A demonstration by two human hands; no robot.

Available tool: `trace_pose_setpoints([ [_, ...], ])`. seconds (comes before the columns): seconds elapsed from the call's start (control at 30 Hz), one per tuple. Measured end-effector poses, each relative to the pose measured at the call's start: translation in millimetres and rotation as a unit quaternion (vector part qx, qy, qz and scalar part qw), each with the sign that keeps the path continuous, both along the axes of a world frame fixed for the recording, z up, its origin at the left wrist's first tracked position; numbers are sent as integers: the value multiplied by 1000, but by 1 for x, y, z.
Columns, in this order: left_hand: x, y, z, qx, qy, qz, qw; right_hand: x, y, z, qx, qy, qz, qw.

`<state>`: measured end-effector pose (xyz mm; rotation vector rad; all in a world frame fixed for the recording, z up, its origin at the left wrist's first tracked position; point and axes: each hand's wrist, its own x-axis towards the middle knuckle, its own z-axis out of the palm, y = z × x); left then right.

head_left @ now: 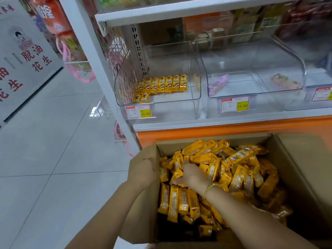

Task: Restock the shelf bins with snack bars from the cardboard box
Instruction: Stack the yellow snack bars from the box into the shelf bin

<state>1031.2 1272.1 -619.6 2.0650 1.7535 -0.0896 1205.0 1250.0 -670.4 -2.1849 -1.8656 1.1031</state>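
Snack bars (239, 177) heap in the cardboard box (296, 159) under my hands, mostly jumbled; a front row lies side by side, long axes pointing away from me; my right hand (190, 174) sits among them, fingers curled, seemingly clutching some; my left hand (143, 170) grips the box's left flap.

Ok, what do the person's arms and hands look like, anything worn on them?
Both forearms are bare, with no sleeves in view, and neither the left hand nor the right hand is gloved. A thin gold-coloured beaded bracelet circles the right wrist. No rings or watch can be made out.
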Motion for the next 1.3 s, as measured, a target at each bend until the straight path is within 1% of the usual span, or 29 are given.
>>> trace_pose_setpoints([
  [0.07,1,-4,-6,-15,-59,38,997,-9,-5,-4,15,-15,-11,1000],
  [0.13,2,-9,-8,12,-100,77,992,-17,-8,-8,23,-20,-38,999],
  [0.2,2,-12,-7,37,-114,96,988,-21,-8,-8,27,-3,-72,997],
  [0.27,2,-13,-5,31,-115,93,988,-23,-4,-6,27,9,-89,996],
  [0.4,-1,-9,-8,11,-101,73,992,-24,0,-6,28,13,-58,998],
  [0.53,-3,-5,-12,-11,-99,61,993,-23,12,-3,136,-13,-5,991],
  [0.6,-4,-3,-13,-17,-97,59,993,-18,23,5,162,-26,28,986],
  [0.63,-4,-2,-13,-19,-94,58,994,-16,29,9,153,-38,50,986],
  [0.77,-3,-1,-10,-31,-73,54,995,-9,43,22,65,-71,138,986],
  [0.9,-2,1,-8,-41,-61,53,996,-9,49,32,27,-88,191,977],
  [1.0,-2,1,-7,-39,-60,50,996,-8,46,33,18,-52,196,979],
  [1.07,-1,1,-6,-20,-49,33,998,-6,42,30,18,-26,184,982],
  [1.2,2,0,1,-1,-19,18,1000,-2,35,34,32,-36,175,983],
  [1.3,2,1,5,-16,0,30,999,8,29,48,62,-46,165,983],
])
